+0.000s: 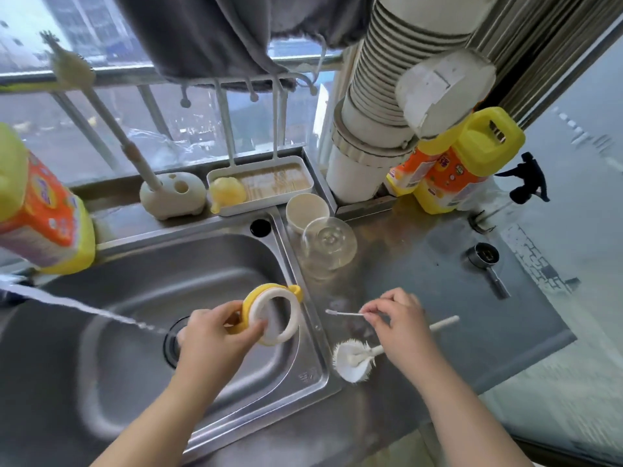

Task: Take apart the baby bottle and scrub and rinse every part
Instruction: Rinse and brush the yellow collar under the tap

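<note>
My left hand (215,335) grips the yellow and white bottle collar ring (273,313) over the steel sink (141,291). My right hand (396,323) pinches a thin white straw brush (340,313) just above the counter. A white bottle brush (354,360) lies on the counter under my right wrist, its handle pointing right. The clear glass bottle body (328,246) rests on the counter beside a cream cap (306,210). A yellow nipple piece (227,193) sits in the white drying tray (219,176). A thin stream of water (84,310) crosses the sink toward the drain.
Yellow detergent bottles stand at the left (37,210) and back right (451,163). A brush holder (172,195) with a long brush sits behind the sink. A stack of paper cups (381,106), a black spray head (529,180) and a metal measuring cup (483,257) are on the right.
</note>
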`<state>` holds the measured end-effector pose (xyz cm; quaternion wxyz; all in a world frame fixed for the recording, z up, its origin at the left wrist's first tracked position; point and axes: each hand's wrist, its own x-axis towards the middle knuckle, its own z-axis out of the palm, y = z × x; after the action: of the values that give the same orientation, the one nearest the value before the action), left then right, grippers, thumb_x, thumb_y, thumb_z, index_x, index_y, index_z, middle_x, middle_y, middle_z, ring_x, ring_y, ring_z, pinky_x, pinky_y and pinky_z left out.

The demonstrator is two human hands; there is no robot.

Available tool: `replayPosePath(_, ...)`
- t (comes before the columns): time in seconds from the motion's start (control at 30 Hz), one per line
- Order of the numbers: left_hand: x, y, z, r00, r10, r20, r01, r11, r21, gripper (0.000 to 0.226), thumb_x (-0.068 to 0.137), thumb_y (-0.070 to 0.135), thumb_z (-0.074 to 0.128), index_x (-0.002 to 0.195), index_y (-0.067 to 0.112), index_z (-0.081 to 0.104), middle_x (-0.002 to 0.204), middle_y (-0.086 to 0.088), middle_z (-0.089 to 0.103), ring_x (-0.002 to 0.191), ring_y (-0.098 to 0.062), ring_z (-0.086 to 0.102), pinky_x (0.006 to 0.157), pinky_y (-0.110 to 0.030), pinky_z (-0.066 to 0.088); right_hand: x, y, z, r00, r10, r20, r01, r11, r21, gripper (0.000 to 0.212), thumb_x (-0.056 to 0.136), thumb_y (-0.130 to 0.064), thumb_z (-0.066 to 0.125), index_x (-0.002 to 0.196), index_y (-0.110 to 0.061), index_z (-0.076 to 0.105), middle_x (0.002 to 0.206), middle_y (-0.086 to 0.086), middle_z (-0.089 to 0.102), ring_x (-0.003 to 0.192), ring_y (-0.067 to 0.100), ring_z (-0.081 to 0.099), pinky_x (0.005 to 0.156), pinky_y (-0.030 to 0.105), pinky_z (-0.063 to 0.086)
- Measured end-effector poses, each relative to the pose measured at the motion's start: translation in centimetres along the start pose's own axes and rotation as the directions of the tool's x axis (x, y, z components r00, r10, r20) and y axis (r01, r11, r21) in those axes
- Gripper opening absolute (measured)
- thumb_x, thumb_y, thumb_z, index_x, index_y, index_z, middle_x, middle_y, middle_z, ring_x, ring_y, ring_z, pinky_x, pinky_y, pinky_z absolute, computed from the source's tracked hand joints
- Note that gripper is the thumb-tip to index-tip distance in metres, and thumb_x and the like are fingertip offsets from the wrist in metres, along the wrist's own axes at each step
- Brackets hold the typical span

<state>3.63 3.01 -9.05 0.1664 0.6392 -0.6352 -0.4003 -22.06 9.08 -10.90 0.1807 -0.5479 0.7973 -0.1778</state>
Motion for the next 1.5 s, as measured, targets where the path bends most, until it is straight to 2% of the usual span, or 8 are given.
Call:
replayPosePath(0.13,-0.5,-2.0,-0.1,0.997,-0.070,0.022,0.072,0.993,-0.092,0.006,0.079,0.031,0.073,0.082,0.030,0.068,0.068,0.007,0.065,0.065,-0.006,0.056,0.056,-0.013,0.038,1.1,-0.9,3.0,0.981,-0.039,0.191,0.036,0.999,0.021,0.011,0.086,-0.012,0.064,0.089,-0.016,0.074,0.080,-0.009,0.049,0.090,0.018,0.050,0.085,0.033,0.041)
replayPosePath(0.4,-0.1,-3.5,0.6,0.987,-0.163,0.009,0.162,0.976,-0.146,0.019,0.080,0.032,0.072,0.079,0.015,0.064,0.069,-0.003,0.061,0.059,-0.014,0.049,0.054,-0.026,0.037,-2.1,2.5,0.5,0.966,-0.028,0.258,0.057,0.993,-0.106,0.043,0.075,0.014,0.047,0.098,-0.012,0.071,0.099,0.002,0.064,0.098,0.023,0.054,0.085,0.026,0.040)
replayPosePath(0.63,0.0,-3.7,0.8,0.979,-0.194,0.057,0.202,0.940,-0.275,0.023,0.081,0.033,0.072,0.079,0.012,0.064,0.067,-0.002,0.057,0.059,-0.015,0.047,0.057,-0.029,0.037,-3.2,2.4,0.9,0.967,-0.157,0.202,0.198,0.959,-0.203,0.017,0.063,-0.011,0.075,0.077,-0.020,0.072,0.075,-0.006,0.065,0.069,0.024,0.063,0.067,0.030,0.042)
replayPosePath(0.93,-0.7,-5.1,-5.0,0.966,-0.226,0.128,0.256,0.737,-0.625,0.042,0.063,0.019,0.083,0.092,0.001,0.059,0.077,-0.017,0.059,0.072,-0.023,0.054,0.070,-0.039,0.044,-1.5,-11.4,-0.3,0.905,-0.293,0.307,0.260,0.955,0.146,0.013,0.093,-0.022,0.055,0.105,-0.019,0.058,0.090,-0.010,0.056,0.082,0.009,0.053,0.072,0.014,0.038)
replayPosePath(1.07,-0.8,-6.6,-9.2,0.977,-0.213,0.023,0.159,0.647,-0.746,0.035,0.070,0.005,0.080,0.097,0.012,0.059,0.081,-0.007,0.068,0.077,-0.014,0.061,0.076,-0.027,0.050,0.4,-18.7,1.6,0.839,-0.382,0.388,0.316,0.922,0.224,0.048,0.097,-0.023,0.045,0.138,-0.044,0.030,0.084,-0.018,0.053,0.081,0.005,0.054,0.078,0.025,0.043)
replayPosePath(1.23,-0.9,-9.1,-12.6,0.971,-0.215,-0.103,0.050,0.606,-0.794,0.023,0.079,0.027,0.070,0.087,0.006,0.063,0.072,0.001,0.061,0.073,-0.013,0.053,0.068,-0.026,0.039,1.2,-24.4,4.4,0.753,-0.526,0.395,0.416,0.846,0.334,0.043,0.097,-0.031,0.045,0.136,-0.048,0.037,0.126,-0.006,0.057,0.117,0.008,0.050,0.095,0.014,0.036)
replayPosePath(1.33,-1.0,-9.9,-13.4,0.976,-0.176,-0.125,0.010,0.615,-0.788,0.011,0.089,0.015,0.064,0.091,0.005,0.062,0.076,0.003,0.065,0.077,-0.010,0.057,0.072,-0.023,0.042,1.2,-26.9,6.2,0.700,-0.579,0.418,0.525,0.814,0.249,0.042,0.097,-0.036,0.043,0.137,-0.048,0.036,0.106,0.000,0.058,0.105,0.019,0.055,0.090,0.035,0.045)
replayPosePath(1.5,-0.8,-10.2,-13.8,0.981,-0.113,-0.157,-0.043,0.666,-0.745,0.021,0.080,0.025,0.059,0.094,0.009,0.063,0.083,0.001,0.068,0.083,-0.010,0.060,0.082,-0.027,0.044,1.6,-28.8,7.3,0.689,-0.581,0.434,0.633,0.774,0.031,0.043,0.098,-0.041,0.033,0.138,-0.054,0.024,0.099,-0.004,0.052,0.098,0.020,0.054,0.075,0.033,0.042)
